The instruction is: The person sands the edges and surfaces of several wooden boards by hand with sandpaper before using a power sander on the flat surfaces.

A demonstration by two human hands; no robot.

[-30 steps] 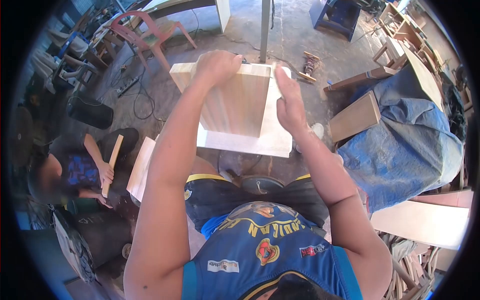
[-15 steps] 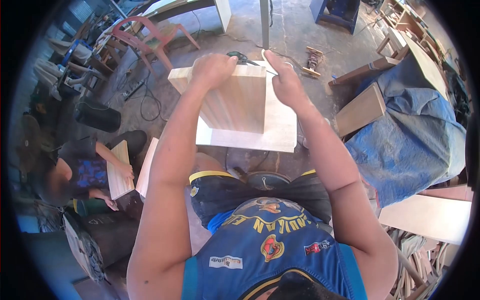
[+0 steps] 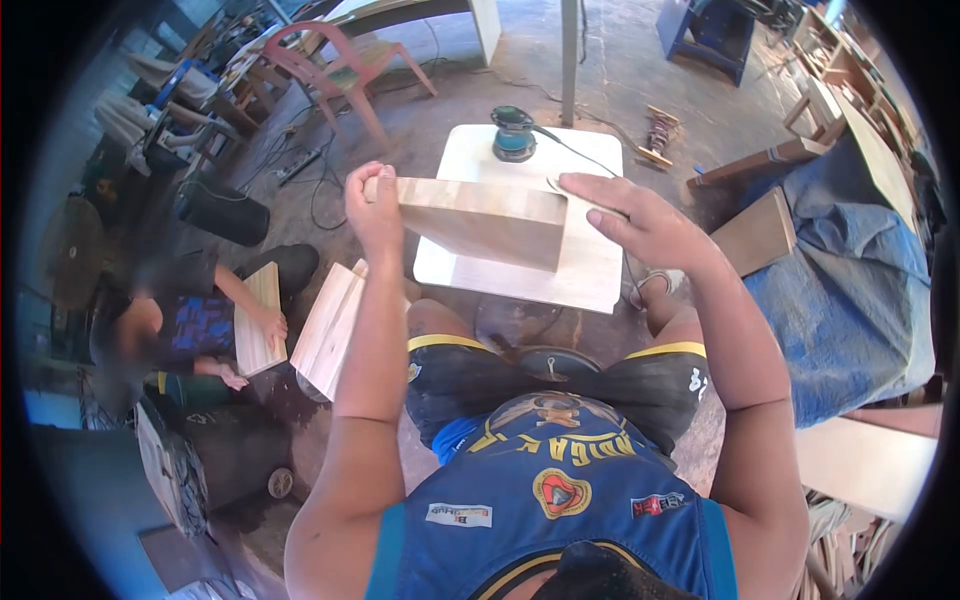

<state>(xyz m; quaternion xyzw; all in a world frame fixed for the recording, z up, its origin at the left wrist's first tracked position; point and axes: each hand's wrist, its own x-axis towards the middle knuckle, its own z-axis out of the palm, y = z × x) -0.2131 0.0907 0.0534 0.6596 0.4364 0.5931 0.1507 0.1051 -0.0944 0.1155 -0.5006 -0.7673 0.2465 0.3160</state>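
Observation:
A thick wooden board [image 3: 480, 228] stands on edge, tilted, over a small white tabletop [image 3: 590, 285]. My left hand [image 3: 375, 212] is closed around the board's left end, thumb on top. At the board's right upper corner, my right hand [image 3: 640, 218] holds a thin pale piece [image 3: 556, 185] under its fingers, against or very near the wood; much of that piece is hidden. A green sander [image 3: 514, 138] with a cord rests on the tabletop behind the board.
On the left a co-worker's hand [image 3: 268, 325] holds another board [image 3: 258, 300]. More boards [image 3: 330, 325] lean beside my left arm. A pink chair [image 3: 345, 70] and a metal post [image 3: 569, 60] stand ahead. To the right are a blue tarp [image 3: 830, 300] and a cord spool [image 3: 660, 135].
The board has tilted and turned, and my left hand has moved from its top to its left end. My right hand, formerly raised beyond the board, has come down to its right corner.

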